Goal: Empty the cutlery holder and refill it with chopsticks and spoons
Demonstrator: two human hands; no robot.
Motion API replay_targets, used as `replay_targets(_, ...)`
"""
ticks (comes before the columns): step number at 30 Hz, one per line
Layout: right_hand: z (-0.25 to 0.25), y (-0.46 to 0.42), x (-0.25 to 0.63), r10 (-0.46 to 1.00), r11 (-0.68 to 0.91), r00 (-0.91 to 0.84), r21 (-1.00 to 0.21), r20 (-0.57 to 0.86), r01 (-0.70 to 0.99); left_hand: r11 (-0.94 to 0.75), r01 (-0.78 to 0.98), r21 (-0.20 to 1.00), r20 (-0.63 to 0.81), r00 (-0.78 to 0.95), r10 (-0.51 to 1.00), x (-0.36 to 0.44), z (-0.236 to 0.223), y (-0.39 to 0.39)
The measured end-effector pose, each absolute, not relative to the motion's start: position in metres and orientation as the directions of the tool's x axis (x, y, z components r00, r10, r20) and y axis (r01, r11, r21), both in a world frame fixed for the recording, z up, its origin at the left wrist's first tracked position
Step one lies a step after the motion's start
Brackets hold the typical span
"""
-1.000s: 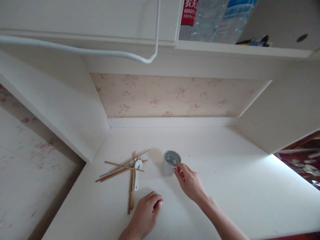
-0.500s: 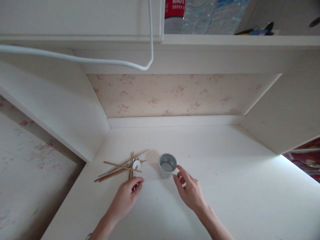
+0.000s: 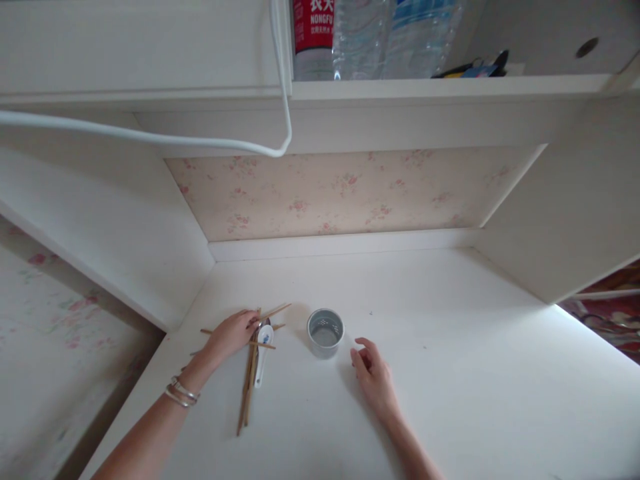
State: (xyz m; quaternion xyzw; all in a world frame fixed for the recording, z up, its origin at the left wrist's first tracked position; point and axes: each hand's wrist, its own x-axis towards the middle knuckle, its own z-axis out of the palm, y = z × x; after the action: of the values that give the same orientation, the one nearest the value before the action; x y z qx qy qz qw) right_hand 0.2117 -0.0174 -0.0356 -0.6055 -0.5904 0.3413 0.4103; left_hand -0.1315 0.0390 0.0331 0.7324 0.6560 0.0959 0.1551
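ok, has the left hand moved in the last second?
Yes. The left hand has moved left and back, nearer the left panel and back strip; it's now at the chopsticks.

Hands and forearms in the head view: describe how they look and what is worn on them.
The left hand and right hand are bare, with no gloves. No sleeves show on the left forearm or right forearm. Slim, shiny silver-coloured bangles circle the left wrist; the right shows none. No markings are visible.
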Motion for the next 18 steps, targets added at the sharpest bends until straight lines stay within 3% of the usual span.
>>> replay_targets(5, -0.034, -0.018, 0.212, 0.994, 0.066, 0.049, -0.88, 0.101, 0.471, -0.115, 0.916, 0.385, -0.089, 0.161, 0.983, -0.132, 0.034, 0.041)
replay_targets(12, -0.032, -0.017, 0.211, 0.991, 0.078, 0.054, -0.865, 0.12, 0.496, -0.143, 0.894, 0.425, 0.168, 0.077, 0.983, -0.134, 0.052, 0.049)
replay_targets(15, -0.031, -0.017, 0.211, 0.992, 0.076, 0.048, -0.86, 0.116, 0.505, -0.143, 0.804, 0.577, 0.283, -0.033, 0.958, -0.119, 0.081, 0.048)
replay_targets(18, -0.029, -0.017, 0.21, 0.994, 0.069, 0.039, -0.846, 0.106, 0.528, -0.141, 0.534, 0.834, 0.265, -0.162, 0.951, -0.088, 0.116, 0.043)
